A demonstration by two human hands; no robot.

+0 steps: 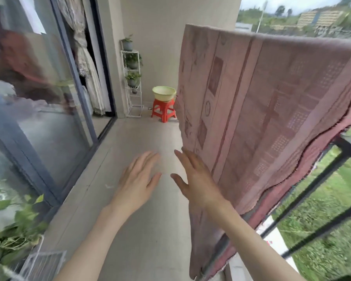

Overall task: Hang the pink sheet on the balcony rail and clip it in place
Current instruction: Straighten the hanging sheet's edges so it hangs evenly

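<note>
The pink patterned sheet [272, 110] hangs draped over the balcony rail [344, 145] on the right, its inner side falling toward the floor. My right hand [193, 175] is flat, with straight fingers at the sheet's lower left edge; whether it touches the cloth I cannot tell. My left hand [136, 179] hovers open over the concrete floor, a little left of the right hand, holding nothing. No clip shows in either hand or on the sheet.
A yellow basin [163, 92] sits on a red plastic stool [163, 110] at the far end, beside a white plant rack [132, 78]. Glass sliding doors [49, 118] run along the left. Leafy plants [10, 230] stand at the lower left. Grass lies beyond the rail.
</note>
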